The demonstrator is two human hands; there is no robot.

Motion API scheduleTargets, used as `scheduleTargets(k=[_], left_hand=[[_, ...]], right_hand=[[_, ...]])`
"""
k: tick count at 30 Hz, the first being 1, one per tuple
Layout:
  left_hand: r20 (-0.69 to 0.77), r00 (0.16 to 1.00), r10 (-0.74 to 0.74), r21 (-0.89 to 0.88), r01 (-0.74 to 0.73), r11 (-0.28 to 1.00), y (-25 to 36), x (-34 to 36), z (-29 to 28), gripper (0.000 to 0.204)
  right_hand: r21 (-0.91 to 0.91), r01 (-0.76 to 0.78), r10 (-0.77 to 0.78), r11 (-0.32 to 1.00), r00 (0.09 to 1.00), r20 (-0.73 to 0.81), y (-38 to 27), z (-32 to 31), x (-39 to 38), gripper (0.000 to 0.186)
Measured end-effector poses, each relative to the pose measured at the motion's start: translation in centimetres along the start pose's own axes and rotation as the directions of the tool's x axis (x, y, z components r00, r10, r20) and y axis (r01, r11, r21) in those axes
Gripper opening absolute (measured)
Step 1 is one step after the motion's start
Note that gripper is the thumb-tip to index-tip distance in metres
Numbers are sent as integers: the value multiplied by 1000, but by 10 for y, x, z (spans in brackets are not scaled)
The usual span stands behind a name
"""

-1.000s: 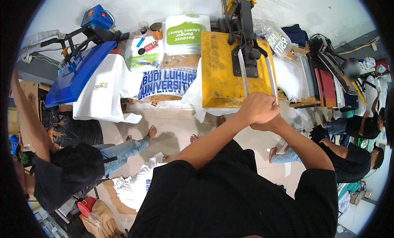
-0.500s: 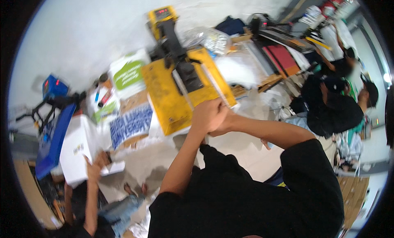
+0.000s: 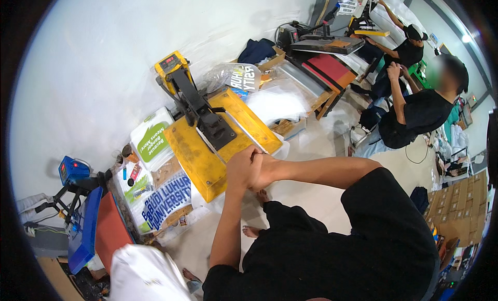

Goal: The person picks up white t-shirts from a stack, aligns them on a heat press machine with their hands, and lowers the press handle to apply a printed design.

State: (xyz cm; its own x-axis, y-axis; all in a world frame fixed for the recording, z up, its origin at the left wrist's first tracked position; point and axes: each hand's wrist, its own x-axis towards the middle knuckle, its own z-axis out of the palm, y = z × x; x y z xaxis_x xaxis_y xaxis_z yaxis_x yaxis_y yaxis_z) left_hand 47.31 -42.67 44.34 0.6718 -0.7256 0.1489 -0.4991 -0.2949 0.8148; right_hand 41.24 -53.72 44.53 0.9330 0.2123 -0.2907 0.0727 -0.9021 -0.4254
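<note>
At the front edge of a yellow heat press (image 3: 181, 163), my two hands are closed together on its handle. My left hand (image 3: 241, 167) is on the left and overlaps my right hand (image 3: 265, 170), whose forearm comes in from the right. Two metal handle bars (image 3: 248, 128) run forward from the black press arm (image 3: 199, 106) toward my hands. The fingers hide the gripped part of the handle. The yellow upper plate lies flat over a white sheet that sticks out at its corner.
Printed transfer sheets (image 3: 168, 200) and a white-green package (image 3: 150, 137) lie left of the press. A blue heat press (image 3: 85, 231) stands open beyond, with white cloth (image 3: 142, 275) before it. Clear film sheets (image 3: 277, 104) lie right. Co-workers (image 3: 420, 111) are at the right.
My view has shifted, and my hands stay together at the press front. At lower left, the white cloth has come off the blue press, showing its reddish lower plate.
</note>
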Motion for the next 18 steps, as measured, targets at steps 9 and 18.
scheduleTargets(k=[9, 18], left_hand=[[37, 997, -67, 16, 66, 998, 8, 1, 0, 25], [65, 993, -94, 24, 93, 995, 8, 4, 0, 28]], right_hand=[[-117, 78, -81, 990, 996, -21, 11, 14, 5, 34], [48, 210, -194, 977, 955, -222, 14, 15, -4, 20]])
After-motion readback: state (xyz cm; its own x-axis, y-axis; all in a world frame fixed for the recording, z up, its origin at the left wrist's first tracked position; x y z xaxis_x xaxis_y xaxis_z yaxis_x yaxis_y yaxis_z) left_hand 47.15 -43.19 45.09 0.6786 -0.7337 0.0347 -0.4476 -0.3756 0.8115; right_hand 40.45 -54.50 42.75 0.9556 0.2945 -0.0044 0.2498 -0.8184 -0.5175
